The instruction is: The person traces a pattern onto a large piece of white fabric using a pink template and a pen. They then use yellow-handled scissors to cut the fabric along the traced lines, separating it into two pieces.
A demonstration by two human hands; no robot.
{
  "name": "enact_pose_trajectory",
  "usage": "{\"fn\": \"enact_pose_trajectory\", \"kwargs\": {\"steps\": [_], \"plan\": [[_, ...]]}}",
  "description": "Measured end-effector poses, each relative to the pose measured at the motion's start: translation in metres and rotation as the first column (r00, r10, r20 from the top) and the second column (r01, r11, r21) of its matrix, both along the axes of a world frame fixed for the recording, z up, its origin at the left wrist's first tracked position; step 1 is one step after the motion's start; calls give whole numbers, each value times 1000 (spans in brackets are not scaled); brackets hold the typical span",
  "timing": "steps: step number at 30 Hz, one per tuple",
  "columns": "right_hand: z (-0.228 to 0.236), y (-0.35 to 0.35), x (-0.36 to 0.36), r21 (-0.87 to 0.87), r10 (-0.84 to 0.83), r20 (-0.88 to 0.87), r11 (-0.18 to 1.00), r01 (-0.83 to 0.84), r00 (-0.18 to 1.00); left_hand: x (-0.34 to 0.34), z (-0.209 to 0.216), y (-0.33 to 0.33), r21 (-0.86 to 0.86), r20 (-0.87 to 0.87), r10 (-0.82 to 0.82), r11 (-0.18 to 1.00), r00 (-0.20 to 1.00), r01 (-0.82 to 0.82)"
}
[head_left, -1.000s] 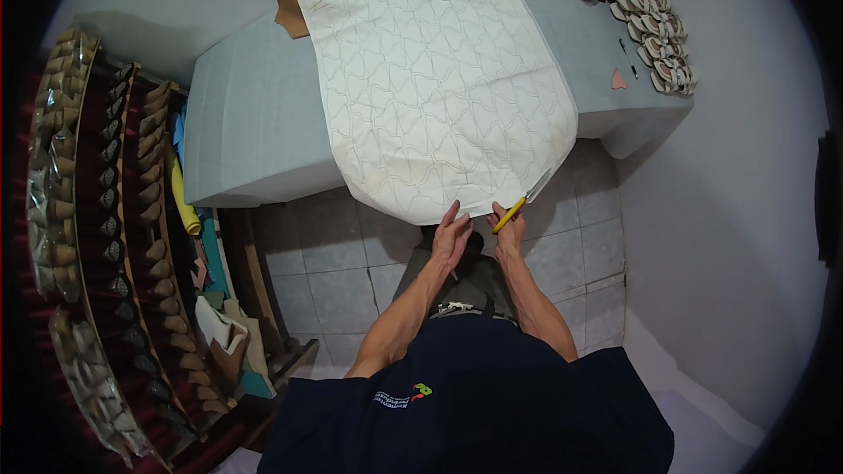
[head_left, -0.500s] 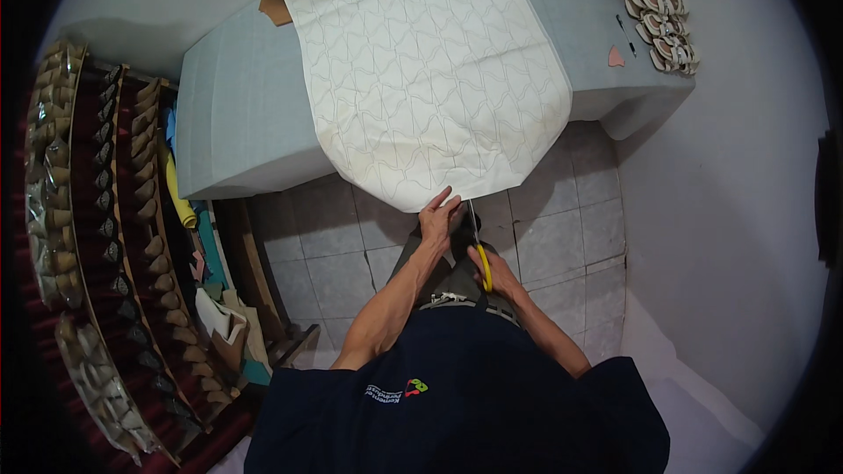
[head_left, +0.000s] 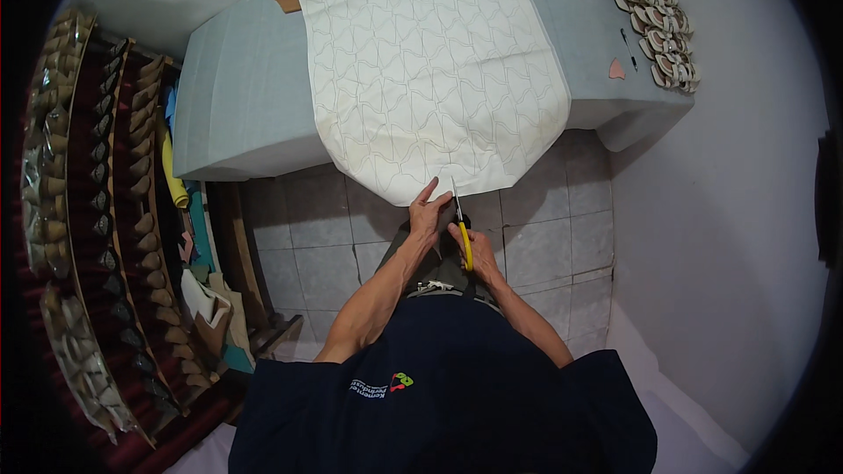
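The right grip (head_left: 480,254) grasps yellow-handled scissors (head_left: 466,244) and the left grip (head_left: 425,218) pinches the white sheet (head_left: 430,79), so edge-cutting seems in hand, next requiring steady tension.

Our left hand (head_left: 425,218) sits at mid-frame, forefinger (head_left: 428,189) extended upward. Our right hand (head_left: 479,253) curls just lower, to its right.
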State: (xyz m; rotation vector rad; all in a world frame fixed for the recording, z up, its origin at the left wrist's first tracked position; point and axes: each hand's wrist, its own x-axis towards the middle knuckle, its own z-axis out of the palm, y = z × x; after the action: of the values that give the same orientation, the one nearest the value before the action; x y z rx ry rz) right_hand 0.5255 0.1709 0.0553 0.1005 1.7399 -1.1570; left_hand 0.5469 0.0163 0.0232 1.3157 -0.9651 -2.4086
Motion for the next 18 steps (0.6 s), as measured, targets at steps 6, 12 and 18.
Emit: {"fn": "enact_pose_trajectory", "kwargs": {"steps": [6, 12, 18], "plan": [[9, -11, -6, -78, -49, 54, 996, 53, 997, 2, -6, -4, 8, 10, 7, 1000, 1000, -7], [-8, -31, -16, -149, -105, 125, 981, 124, 987, 5, -6, -5, 25, -17, 26, 999, 1000, -26], [-7, -28, -14, -98, -125, 113, 986, 137, 986, 7, -6, -5, 30, -15, 26, 999, 1000, -26]]}}
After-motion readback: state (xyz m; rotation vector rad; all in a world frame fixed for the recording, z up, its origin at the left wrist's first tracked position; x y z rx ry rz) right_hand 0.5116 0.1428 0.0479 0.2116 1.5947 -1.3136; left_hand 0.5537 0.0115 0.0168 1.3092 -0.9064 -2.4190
